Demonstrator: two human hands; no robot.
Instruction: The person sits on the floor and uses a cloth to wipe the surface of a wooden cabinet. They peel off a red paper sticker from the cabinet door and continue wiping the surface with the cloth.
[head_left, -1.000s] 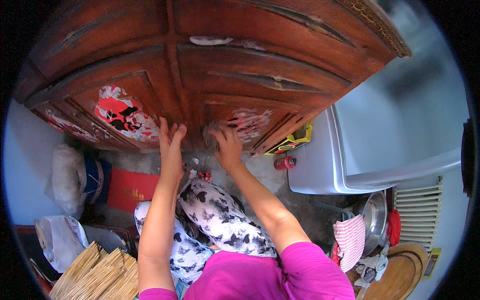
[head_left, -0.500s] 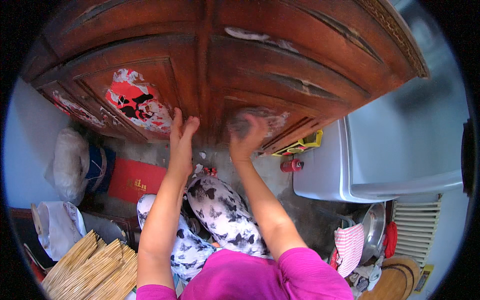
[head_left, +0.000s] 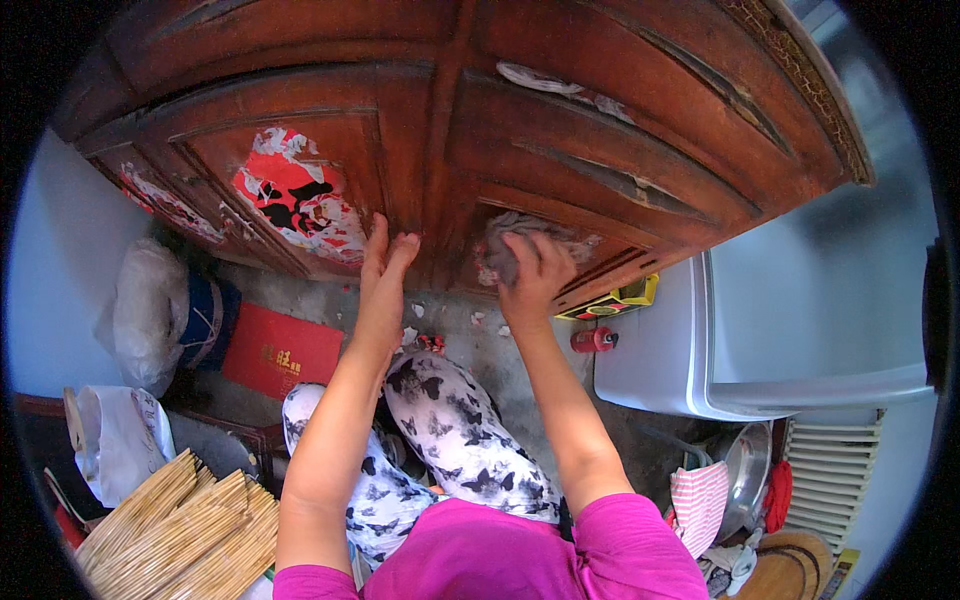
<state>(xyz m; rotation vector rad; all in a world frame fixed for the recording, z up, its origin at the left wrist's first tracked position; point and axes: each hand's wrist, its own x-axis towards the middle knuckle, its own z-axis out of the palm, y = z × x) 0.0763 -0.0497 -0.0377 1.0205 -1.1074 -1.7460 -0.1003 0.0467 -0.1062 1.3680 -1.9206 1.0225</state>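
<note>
In front of me stands a dark reddish-brown wooden cabinet (head_left: 560, 120) with carved panels. My right hand (head_left: 540, 278) presses a crumpled grey cloth (head_left: 518, 228) against its right lower panel, fingers curled over the cloth. Whitish residue shows around that cloth. My left hand (head_left: 382, 285) rests upright at the left door near the centre post, fingers and thumb apart, with nothing seen in it. On the left panel is a partly torn red, black and white sticker (head_left: 290, 195). More whitish sticker remnants (head_left: 175, 205) mark the panel farther left.
Paper scraps (head_left: 418, 310) lie on the grey floor by a red mat (head_left: 280, 348). A red bottle (head_left: 594, 340) and a yellow-black box (head_left: 620, 298) sit beside a pale appliance (head_left: 650, 340). Straw-coloured stalks (head_left: 185, 530) are at lower left, a metal basin (head_left: 745, 470) at right.
The cabinet and floor appear shifted right in view. My right hand, blurred before, now shows sharply with the cloth on the same panel. My left hand stays against the left door.
</note>
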